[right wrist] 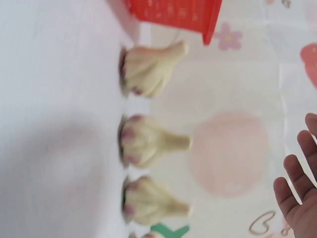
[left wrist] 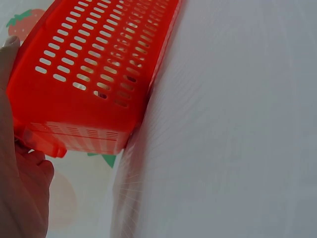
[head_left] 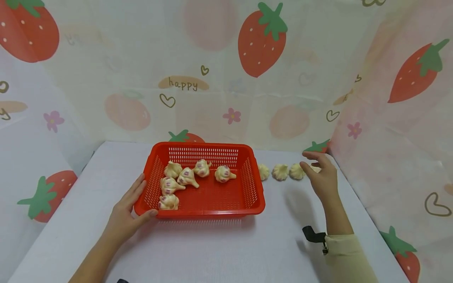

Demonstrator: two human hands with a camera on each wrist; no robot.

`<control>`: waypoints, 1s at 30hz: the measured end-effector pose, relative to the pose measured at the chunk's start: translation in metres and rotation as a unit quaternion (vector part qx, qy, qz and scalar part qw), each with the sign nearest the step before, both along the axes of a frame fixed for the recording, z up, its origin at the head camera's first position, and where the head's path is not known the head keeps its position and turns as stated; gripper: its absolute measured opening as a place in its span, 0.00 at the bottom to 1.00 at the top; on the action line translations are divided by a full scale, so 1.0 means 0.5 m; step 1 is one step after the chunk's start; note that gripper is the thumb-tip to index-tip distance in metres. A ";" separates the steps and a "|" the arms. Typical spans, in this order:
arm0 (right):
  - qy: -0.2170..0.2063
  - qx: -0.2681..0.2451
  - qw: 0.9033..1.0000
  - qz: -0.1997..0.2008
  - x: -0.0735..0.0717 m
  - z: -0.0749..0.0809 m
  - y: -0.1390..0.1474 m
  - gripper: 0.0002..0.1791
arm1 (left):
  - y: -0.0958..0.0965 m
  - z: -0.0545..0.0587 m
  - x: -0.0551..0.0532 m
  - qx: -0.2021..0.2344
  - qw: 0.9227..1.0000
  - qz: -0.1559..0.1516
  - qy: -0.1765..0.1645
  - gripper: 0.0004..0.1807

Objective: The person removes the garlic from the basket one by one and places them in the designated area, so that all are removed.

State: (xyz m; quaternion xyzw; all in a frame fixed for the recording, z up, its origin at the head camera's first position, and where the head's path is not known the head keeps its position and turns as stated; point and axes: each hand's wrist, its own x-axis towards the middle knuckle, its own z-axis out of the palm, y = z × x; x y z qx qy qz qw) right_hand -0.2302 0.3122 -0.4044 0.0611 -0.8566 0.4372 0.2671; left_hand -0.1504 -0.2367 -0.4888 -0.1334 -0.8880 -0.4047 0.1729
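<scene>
A red plastic basket (head_left: 212, 215) holds several garlic bulbs (head_left: 202, 168), most of them grouped at its left end. My left hand (head_left: 124, 214) holds the basket's near left corner, thumb on the near rim and fingers along the left side. In the left wrist view, that hand (left wrist: 25, 193) is partly out of frame beside the perforated wall. To the right of the basket, more garlic bulbs (head_left: 280, 172) stand in a row, stems up in the right wrist view. Above the row's right end is my right hand (head_left: 321, 177), thumb and fingers apart, nothing between them; it partly hides one bulb.
A white cloth covers the table (head_left: 219, 251). Strawberry-patterned curtains (head_left: 219, 47) hang behind the table and along both sides, near the row of bulbs. A black wrist camera (head_left: 313, 235) sits by the right sleeve (head_left: 345, 251).
</scene>
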 end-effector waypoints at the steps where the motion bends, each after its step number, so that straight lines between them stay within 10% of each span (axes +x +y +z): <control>1: 0.000 0.001 1.000 0.009 0.003 0.005 -0.013 0.19 | 0.000 0.001 0.000 0.000 1.000 -0.001 0.000 0.52; 10: 0.001 0.008 0.997 0.074 0.042 0.063 -0.130 0.17 | 0.004 0.003 0.004 0.001 1.000 0.000 -0.004 0.52; 30: -0.013 0.038 0.983 0.179 0.029 0.082 -0.302 0.19 | 0.000 -0.003 -0.001 0.000 1.000 -0.001 -0.009 0.52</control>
